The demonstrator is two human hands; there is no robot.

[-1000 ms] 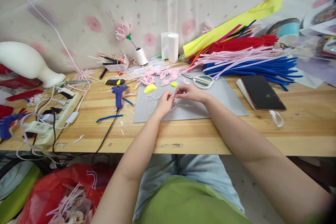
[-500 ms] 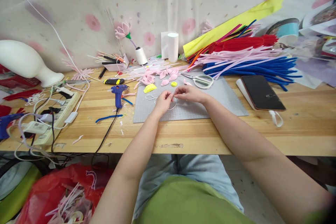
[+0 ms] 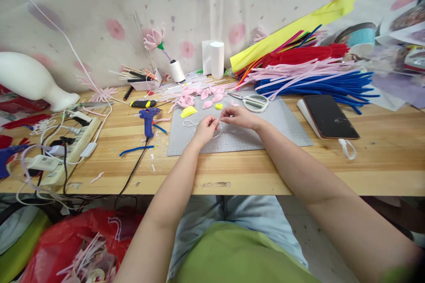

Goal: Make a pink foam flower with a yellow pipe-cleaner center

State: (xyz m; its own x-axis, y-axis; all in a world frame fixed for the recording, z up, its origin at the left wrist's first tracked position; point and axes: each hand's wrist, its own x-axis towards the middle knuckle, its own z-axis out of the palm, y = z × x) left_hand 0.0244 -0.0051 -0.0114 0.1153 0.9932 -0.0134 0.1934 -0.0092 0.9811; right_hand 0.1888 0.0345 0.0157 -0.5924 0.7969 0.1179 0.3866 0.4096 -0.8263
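Observation:
Over the grey cutting mat (image 3: 265, 135), my left hand (image 3: 206, 130) pinches a thin white cord (image 3: 190, 123), whose loops lie to its left and hang below the fingers. My right hand (image 3: 239, 117) meets it from the right, thumb and fingertips closed on the cord close to the left fingertips. The exact ends between the fingers are too small to make out. Just beyond the hands lie a small yellow coil (image 3: 218, 106), a folded yellow piece (image 3: 188, 112), pink fuzzy petals (image 3: 207, 104) and scissors (image 3: 256, 103) with pale handles.
A blue glue gun (image 3: 148, 121) stands left of the mat, its black cable trailing off the front edge. Farther left is a power strip (image 3: 71, 152) with tangled cables. Bundles of blue pipe cleaners (image 3: 318, 84) lie at back right, near a phone (image 3: 330, 116).
The whole view has shifted very slightly to the left. Both hands keep nearly the same pinch on the cord.

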